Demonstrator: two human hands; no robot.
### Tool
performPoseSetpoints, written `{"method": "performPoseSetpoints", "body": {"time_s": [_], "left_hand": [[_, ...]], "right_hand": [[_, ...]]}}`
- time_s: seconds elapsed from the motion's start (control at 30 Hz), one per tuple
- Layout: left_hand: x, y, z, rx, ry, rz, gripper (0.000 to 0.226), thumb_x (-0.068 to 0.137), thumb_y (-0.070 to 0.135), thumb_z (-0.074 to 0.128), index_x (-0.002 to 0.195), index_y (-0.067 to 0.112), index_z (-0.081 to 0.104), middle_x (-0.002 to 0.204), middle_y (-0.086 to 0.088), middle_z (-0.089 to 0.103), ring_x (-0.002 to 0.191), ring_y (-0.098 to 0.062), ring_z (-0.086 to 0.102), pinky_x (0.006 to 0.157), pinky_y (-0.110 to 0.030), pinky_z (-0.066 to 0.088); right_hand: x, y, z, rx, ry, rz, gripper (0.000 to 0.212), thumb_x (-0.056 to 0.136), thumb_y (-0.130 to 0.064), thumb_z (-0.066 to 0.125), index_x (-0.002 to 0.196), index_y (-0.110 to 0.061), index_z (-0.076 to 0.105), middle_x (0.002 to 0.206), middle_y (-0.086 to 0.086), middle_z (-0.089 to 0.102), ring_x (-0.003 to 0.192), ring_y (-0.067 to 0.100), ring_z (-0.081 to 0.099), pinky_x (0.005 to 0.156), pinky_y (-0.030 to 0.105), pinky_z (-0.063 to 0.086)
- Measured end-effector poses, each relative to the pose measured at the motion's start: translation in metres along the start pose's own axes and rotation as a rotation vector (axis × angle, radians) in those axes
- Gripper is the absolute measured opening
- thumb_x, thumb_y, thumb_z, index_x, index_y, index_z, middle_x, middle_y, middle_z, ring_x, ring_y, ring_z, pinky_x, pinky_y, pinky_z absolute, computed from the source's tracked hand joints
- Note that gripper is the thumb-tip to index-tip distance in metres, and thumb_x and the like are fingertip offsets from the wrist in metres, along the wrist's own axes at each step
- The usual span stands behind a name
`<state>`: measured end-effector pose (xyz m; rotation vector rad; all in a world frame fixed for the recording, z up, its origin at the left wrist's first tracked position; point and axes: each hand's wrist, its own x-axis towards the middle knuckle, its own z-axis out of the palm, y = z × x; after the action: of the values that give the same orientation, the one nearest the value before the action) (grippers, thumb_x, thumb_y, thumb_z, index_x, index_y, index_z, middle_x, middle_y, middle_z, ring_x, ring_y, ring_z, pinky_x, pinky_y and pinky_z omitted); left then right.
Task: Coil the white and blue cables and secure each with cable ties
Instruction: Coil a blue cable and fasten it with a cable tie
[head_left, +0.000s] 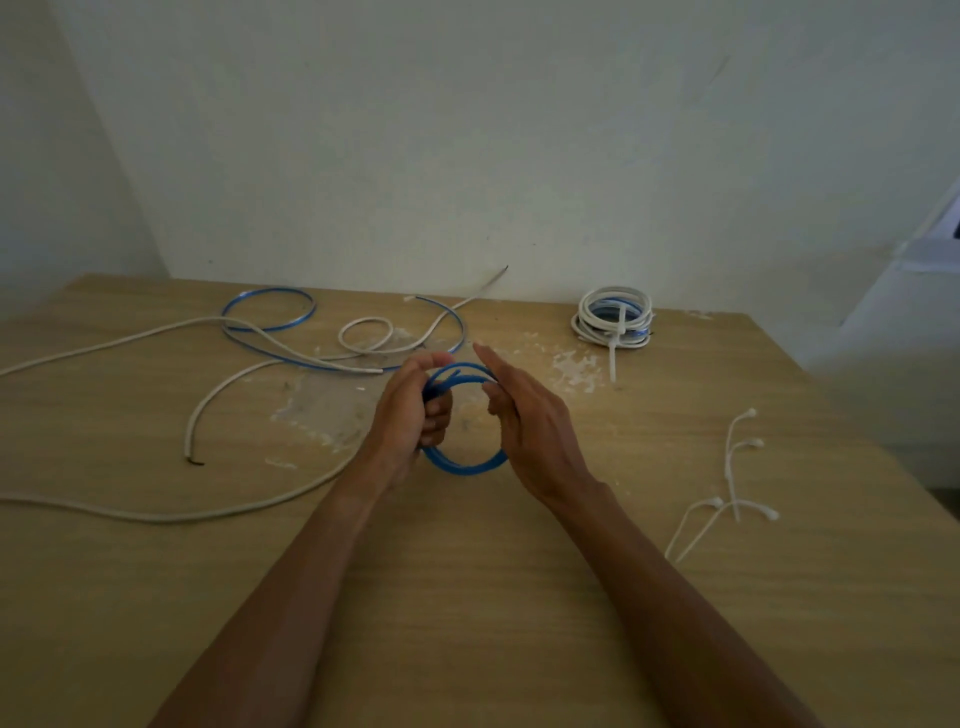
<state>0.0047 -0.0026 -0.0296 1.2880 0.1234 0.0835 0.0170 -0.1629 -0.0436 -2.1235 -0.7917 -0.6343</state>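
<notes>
A small blue cable coil (464, 464) stands upright between my hands above the middle of the table. My left hand (410, 415) is closed around the coil's left side. My right hand (524, 415) rests against the coil's right side with its fingers stretched out and apart; whether it grips is unclear. Loose blue cable (270, 312) loops at the back left, tangled with long white cable (218, 395) that trails off the left edge. A tied bundle of white and blue cable (614, 318) lies at the back right, a tie tail sticking out toward me.
Several loose white cable ties (730, 493) lie on the right of the wooden table (467, 597). White flecks of debris (571, 366) are scattered mid-table. A pale wall rises just behind the table's far edge.
</notes>
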Motion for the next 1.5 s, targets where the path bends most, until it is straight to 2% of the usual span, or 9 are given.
{"method": "performPoseSetpoints", "body": {"time_s": [0.13,0.4,0.57,0.83,0.93,1.03,1.17,1.33,1.5], "left_hand": [[0.001,0.004,-0.008,-0.189,-0.164,-0.168,0.034,0.107,0.031,0.035,0.118,0.015,0.062,0.058,0.004,0.027,0.045,-0.008,0.025,0.04,-0.022,0.021],[-0.005,0.007,-0.002,0.054,-0.154,-0.037,0.025,0.108,0.016,0.035,0.125,0.011,0.053,0.057,0.003,0.035,0.044,-0.008,0.025,0.038,-0.019,0.02],[-0.006,-0.007,0.01,0.277,-0.008,0.11,0.036,0.103,0.011,0.029,0.131,0.023,0.048,0.058,-0.003,0.045,0.043,-0.011,0.031,0.041,-0.023,0.024],[-0.009,-0.011,0.018,0.517,0.047,0.439,0.026,0.101,0.012,0.039,0.126,0.019,0.045,0.058,-0.007,0.05,0.048,-0.017,0.042,0.048,-0.032,0.034],[-0.009,-0.015,0.031,0.514,-0.005,0.351,0.019,0.101,0.015,0.038,0.113,0.016,0.053,0.054,-0.003,0.051,0.047,-0.018,0.044,0.048,-0.034,0.038],[-0.01,-0.017,0.05,0.522,-0.04,0.158,0.043,0.105,0.023,0.035,0.07,0.007,0.054,0.049,-0.006,0.048,0.044,-0.02,0.048,0.054,-0.036,0.044],[-0.017,-0.017,0.07,0.306,-0.155,-0.109,0.047,0.106,0.03,0.033,0.06,0.018,0.036,0.046,0.004,0.027,0.038,-0.012,0.022,0.042,-0.026,0.022],[-0.02,-0.024,0.085,0.375,-0.117,-0.146,0.042,0.101,0.023,0.032,0.059,0.021,0.031,0.046,0.005,0.026,0.036,-0.012,0.021,0.043,-0.026,0.02],[-0.021,-0.034,0.079,0.362,-0.087,-0.05,0.041,0.1,0.02,0.032,0.059,0.021,0.03,0.049,0.002,0.022,0.04,-0.014,0.017,0.044,-0.028,0.017]], "right_hand": [[0.001,0.006,-0.001,-0.021,-0.028,-0.026,0.058,0.099,-0.001,0.053,0.151,-0.023,0.042,0.098,0.004,0.056,0.078,0.007,0.057,0.062,0.04,0.056],[0.0,0.006,0.005,0.053,-0.128,0.051,0.047,0.108,-0.023,0.039,0.154,-0.022,0.034,0.11,-0.002,0.054,0.084,0.009,0.054,0.074,0.021,0.046],[0.0,0.004,0.011,0.072,0.026,-0.047,0.022,0.103,-0.017,0.052,0.119,-0.012,0.067,0.098,0.001,0.068,0.084,0.01,0.06,0.074,0.021,0.048],[0.014,-0.013,-0.004,0.463,-0.036,0.52,0.039,0.107,-0.032,0.045,0.095,-0.011,0.075,0.073,0.0,0.069,0.063,0.002,0.059,0.062,0.023,0.045],[0.005,-0.009,-0.016,0.46,0.092,0.55,0.031,0.105,-0.017,0.049,0.089,-0.009,0.074,0.067,-0.003,0.063,0.056,-0.002,0.054,0.06,0.018,0.042],[-0.002,-0.001,-0.03,0.467,0.214,0.591,0.031,0.105,-0.014,0.047,0.088,-0.008,0.073,0.066,-0.002,0.062,0.054,-0.002,0.052,0.059,0.017,0.04],[-0.009,0.014,-0.048,0.442,0.21,0.647,0.033,0.106,-0.017,0.047,0.092,-0.003,0.074,0.065,-0.001,0.062,0.053,-0.002,0.052,0.058,0.016,0.039],[-0.022,0.028,-0.067,0.283,0.075,0.616,0.038,0.104,-0.034,0.051,0.087,-0.008,0.073,0.067,0.0,0.067,0.059,0.009,0.059,0.061,0.033,0.05],[-0.033,0.08,-0.145,-0.354,-0.051,0.749,0.015,0.092,-0.031,0.069,0.087,-0.017,0.07,0.094,0.006,0.074,0.092,0.025,0.068,0.084,0.036,0.052]]}}
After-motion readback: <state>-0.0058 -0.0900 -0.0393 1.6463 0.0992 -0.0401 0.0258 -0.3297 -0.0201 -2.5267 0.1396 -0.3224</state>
